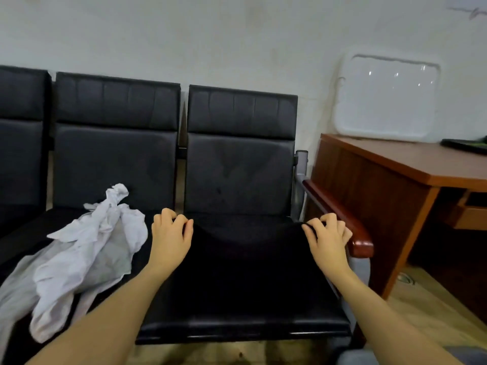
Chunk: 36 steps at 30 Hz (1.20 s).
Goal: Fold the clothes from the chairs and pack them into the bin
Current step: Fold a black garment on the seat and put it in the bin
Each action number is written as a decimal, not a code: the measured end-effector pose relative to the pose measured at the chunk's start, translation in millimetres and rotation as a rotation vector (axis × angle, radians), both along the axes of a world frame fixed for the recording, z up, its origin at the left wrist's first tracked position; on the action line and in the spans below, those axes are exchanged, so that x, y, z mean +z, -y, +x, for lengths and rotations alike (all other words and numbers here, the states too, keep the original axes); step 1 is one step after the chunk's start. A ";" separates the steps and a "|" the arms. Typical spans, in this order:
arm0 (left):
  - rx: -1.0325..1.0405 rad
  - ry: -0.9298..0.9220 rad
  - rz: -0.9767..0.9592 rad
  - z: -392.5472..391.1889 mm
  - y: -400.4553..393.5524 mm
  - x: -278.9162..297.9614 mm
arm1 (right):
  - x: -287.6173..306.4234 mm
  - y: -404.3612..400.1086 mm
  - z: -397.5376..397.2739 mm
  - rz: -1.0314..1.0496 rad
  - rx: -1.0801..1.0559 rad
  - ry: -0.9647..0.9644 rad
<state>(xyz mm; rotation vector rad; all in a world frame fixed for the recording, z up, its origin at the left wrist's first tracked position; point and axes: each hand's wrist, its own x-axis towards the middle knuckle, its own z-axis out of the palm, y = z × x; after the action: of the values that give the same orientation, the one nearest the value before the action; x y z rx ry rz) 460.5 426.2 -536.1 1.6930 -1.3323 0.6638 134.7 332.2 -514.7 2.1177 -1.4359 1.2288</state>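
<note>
A black garment [245,262] lies spread flat on the seat of the rightmost black chair [239,164]. My left hand [171,233] pinches its far left corner and my right hand [329,235] pinches its far right corner, both near the back of the seat. A crumpled white garment [89,254] lies on the middle chair's seat and hangs over its front edge. No bin is in view.
A wooden armrest [342,219] runs just right of my right hand. A brown wooden desk [395,164] stands to the right, with a white tray [387,101] leaning on the wall. A third chair [21,143] is at far left.
</note>
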 end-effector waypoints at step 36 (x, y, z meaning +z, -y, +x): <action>-0.120 -0.001 0.697 -18.0 127.5 -122.5 | -129.4 117.3 76.3 0.631 0.169 -0.150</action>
<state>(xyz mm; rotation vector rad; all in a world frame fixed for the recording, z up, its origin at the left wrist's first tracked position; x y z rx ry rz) 442.5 298.8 -658.6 2.1163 -1.7762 0.1171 210.9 214.8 -644.1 2.7121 -1.7687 0.6908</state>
